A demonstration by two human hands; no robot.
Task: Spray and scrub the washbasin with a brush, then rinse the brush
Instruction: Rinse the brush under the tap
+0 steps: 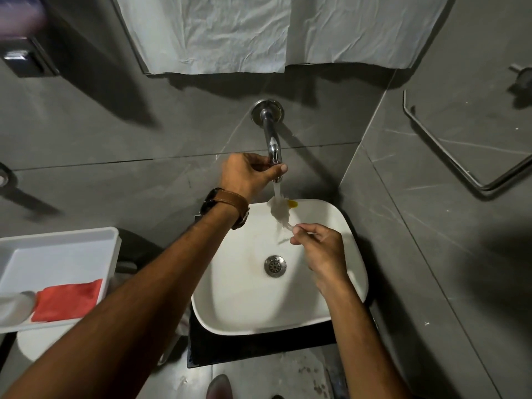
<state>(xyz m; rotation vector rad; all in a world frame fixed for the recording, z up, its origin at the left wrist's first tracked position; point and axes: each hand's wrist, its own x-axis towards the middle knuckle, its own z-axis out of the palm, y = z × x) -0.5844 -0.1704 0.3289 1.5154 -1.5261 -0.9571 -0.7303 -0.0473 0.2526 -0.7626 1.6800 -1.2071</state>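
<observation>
A white square washbasin sits on a dark counter, with a metal drain in its middle. A chrome tap juts from the grey wall above it, and water runs from its tip. My left hand, with a brown watch strap on the wrist, grips the end of the tap. My right hand holds a small pale brush by its thin handle, with the head under the running water. A yellow spot shows at the basin's far rim.
A white tray at the left holds a red cloth and a pale bottle. Paper sheets cover the mirror above. A metal rail is on the right wall. A shoe tip shows on the floor.
</observation>
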